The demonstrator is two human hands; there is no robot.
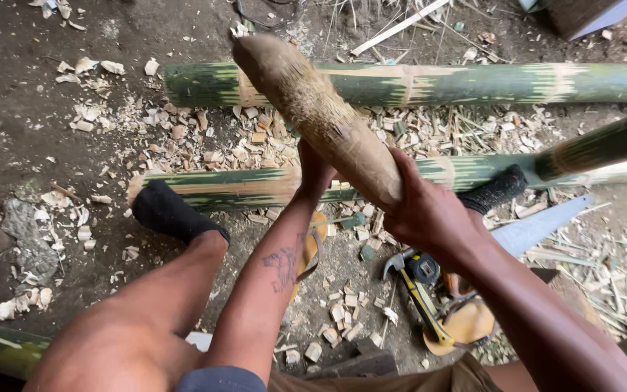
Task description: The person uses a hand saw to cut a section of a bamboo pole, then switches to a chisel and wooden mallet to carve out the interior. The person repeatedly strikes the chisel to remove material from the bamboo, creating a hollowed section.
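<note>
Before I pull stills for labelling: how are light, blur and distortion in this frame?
Head view: soft, even daylight, no glare or hard shadows; the club in the right hand and the left hand look slightly soft, while the chips on the ground are sharper; the wide lens bows the bamboo poles towards the edges.

A rough outdoor bamboo-working yard, set on bare packed earth [52, 218]. Green bamboo poles [473, 83] lie stripped in streaks across the ground, ringed by a thick litter of pale wood chips [205, 138] and splinters. Hand tools rest in the dirt: a claw hammer [419, 287] with a yellow-and-black handle, a saw blade [538, 225] and a heavy wooden mallet [313, 109] (its surface scarred from use). There is no bench; the work sits directly on the ground.
</note>
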